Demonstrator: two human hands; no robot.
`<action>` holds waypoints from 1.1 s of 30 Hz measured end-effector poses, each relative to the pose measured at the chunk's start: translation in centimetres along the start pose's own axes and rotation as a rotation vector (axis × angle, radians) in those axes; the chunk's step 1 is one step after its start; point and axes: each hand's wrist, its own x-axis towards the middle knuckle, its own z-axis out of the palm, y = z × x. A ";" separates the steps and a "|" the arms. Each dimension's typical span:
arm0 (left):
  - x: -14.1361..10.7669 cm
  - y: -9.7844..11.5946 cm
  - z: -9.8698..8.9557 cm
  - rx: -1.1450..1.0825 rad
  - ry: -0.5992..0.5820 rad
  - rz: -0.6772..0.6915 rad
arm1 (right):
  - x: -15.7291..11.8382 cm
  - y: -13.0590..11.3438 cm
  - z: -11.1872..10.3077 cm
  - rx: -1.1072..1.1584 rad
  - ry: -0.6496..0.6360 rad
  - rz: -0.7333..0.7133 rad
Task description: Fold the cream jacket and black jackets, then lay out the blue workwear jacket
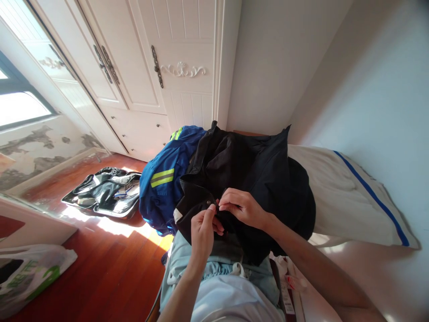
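A black jacket (254, 174) lies spread over my lap and the pile in front of me. My left hand (203, 223) is closed on a fold of it, thumb on top, just below a small round metal snap (208, 202). Close beside it, my right hand (243, 206) is closed in a pinch near the left thumb tip; whatever is between its fingertips is too small to make out. A white patch (177, 215) shows at the jacket's left edge. Blue clothing (157, 188) with yellow reflective strips lies against the jacket's left side.
A cream cloth with a blue stripe (345, 201) extends to the right by the wall. On the wooden floor at left lie an open suitcase (97, 208) with things inside and a white plastic bag (36, 273). A white wardrobe (187, 36) stands ahead.
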 end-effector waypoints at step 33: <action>0.2 0.3 -0.8 -0.121 -0.120 -0.158 | -3.1 1.1 2.2 -0.542 0.245 -0.393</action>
